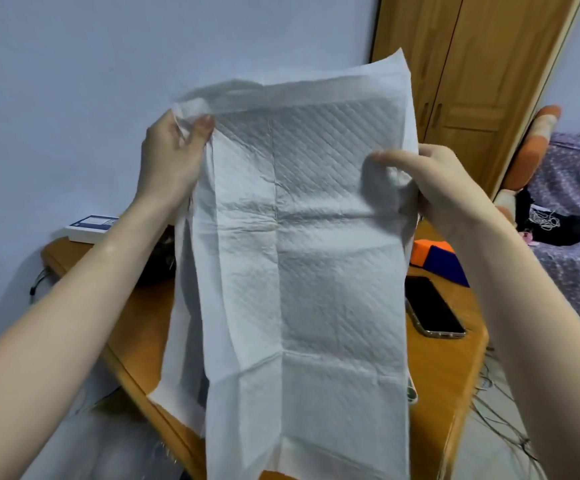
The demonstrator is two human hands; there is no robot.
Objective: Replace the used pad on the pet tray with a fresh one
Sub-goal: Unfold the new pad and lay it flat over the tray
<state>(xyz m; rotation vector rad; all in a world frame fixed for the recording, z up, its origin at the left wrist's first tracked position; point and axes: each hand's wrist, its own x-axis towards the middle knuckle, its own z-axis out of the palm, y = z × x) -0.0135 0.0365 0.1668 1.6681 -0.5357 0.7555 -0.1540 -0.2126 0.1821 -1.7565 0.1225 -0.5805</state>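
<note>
White quilted pad (302, 271) hangs nearest the lens, held up in the air in front of the wooden table (454, 368), unfolded lengthwise with crease lines crossing it, plain border strips along its sides, left strip partly folded back behind. Lower end drops out of frame at the bottom edge. Left hand (170, 157) pinches the pad's upper left corner, thumb on the near face, fingers closed behind the sheet. Right hand (434, 181) clamps the pad's right edge a bit lower, thumb pressed across the front, fingers wrapped behind, material bunched under the thumb. Both forearms bare, reaching up from the lower corners. Pad hides most of the table. On the table's right side, a dark phone (434, 308) lies face up, just beside the pad's right edge. Near the table's far right corner sits an orange and blue block (437, 256). At the far left corner, a white flat box (89, 228) with a blue label, partly behind the left forearm. Tray not visible. Behind: pale blue wall (143, 46), wooden wardrobe doors (465, 71), bed with purple patterned cover (576, 209) at right, cables (503, 403) on the floor beside the table.
</note>
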